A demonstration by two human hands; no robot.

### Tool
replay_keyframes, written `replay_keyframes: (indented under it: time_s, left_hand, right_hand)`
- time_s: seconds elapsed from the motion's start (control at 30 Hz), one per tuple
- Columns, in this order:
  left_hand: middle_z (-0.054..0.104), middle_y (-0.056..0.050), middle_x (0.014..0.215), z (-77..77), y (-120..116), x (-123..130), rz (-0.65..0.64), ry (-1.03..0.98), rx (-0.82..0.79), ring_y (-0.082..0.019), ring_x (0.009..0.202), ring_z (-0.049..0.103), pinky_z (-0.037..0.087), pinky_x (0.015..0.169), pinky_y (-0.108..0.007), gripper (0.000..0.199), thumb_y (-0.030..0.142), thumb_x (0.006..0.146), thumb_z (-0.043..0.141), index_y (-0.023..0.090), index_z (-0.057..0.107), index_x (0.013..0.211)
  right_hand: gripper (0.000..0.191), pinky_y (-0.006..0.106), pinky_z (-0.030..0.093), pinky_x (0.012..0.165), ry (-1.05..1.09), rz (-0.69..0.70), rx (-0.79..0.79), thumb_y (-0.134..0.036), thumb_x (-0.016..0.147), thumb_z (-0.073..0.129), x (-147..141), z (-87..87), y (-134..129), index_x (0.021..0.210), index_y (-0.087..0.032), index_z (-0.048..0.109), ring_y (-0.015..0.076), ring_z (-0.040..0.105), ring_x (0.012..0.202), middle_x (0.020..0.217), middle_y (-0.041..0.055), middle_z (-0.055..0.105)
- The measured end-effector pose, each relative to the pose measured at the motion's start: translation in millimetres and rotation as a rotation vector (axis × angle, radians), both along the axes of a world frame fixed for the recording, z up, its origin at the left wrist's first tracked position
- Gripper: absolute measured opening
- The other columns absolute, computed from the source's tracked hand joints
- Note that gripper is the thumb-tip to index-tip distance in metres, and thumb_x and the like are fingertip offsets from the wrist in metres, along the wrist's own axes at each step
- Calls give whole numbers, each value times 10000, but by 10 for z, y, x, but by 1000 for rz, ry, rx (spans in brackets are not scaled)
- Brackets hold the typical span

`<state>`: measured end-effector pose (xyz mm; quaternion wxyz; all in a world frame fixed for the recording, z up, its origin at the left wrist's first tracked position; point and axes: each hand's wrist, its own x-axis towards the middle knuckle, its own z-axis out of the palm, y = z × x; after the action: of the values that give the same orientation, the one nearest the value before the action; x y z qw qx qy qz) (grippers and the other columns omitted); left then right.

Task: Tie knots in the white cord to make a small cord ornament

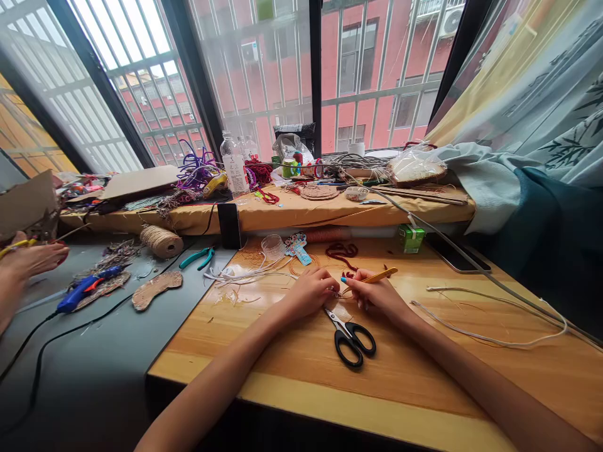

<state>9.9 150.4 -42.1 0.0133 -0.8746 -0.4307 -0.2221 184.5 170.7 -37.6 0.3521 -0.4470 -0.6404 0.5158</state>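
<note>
My left hand [308, 292] rests on the wooden table, fingers curled and pinched together at their tips. What they pinch is too small to make out. Close beside it, my right hand [377, 296] grips a slim yellow tool [384, 274] like a pen or tweezers, its back end pointing up to the right. A small blue spot shows at that hand's fingertips. Just below both hands lie black-handled scissors [351, 339], blades toward my left fingers. Dark red fuzzy cord [342, 252] is behind the hands.
White cords [254, 275], a round clear container [272, 246] and a green carton [411, 238] sit behind. A phone [456, 252] lies at right. On the grey table are teal pliers [198, 258], twine [161, 242] and a blue glue gun [87, 289]. Another person's hand [40, 258] holds something yellow-handled.
</note>
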Motion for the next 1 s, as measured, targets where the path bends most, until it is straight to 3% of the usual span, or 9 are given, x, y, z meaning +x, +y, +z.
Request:
replay_keyframes:
  time_s: [0.2, 0.43, 0.6, 1.0]
  left_hand:
    - [555, -32, 819, 8, -17, 2, -41, -1, -1, -153, 828, 462, 367, 766, -267, 162, 189, 793, 450, 202, 611, 811]
    - [560, -32, 819, -6, -9, 13, -53, -24, -4, -144, 813, 458, 370, 763, -262, 179, 161, 795, 437, 192, 613, 792]
    - [565, -35, 827, -52, 25, 9, -68, -44, 1, -143, 811, 459, 371, 763, -258, 161, 160, 792, 441, 182, 599, 813]
    - [556, -37, 792, -44, 35, -8, -93, -24, 2, -140, 783, 445, 364, 740, -251, 192, 123, 783, 415, 162, 598, 741]
  right_hand:
    - [331, 186, 276, 322, 21, -37, 89, -483, 699, 509, -14, -16, -15, 599, -184, 409, 62, 410, 327, 457, -47, 489]
    - [300, 183, 284, 348, 37, 45, 140, -437, 748, 475, -32, -38, -54, 604, -187, 391, 59, 413, 343, 475, -48, 497]
    - [304, 187, 283, 347, 29, 6, 192, -431, 765, 447, -49, -38, -71, 593, -186, 390, 59, 396, 342, 465, -44, 483]
    - [295, 170, 280, 326, 49, 100, 181, -419, 768, 453, -61, -36, -66, 605, -187, 374, 56, 406, 322, 463, -57, 484]
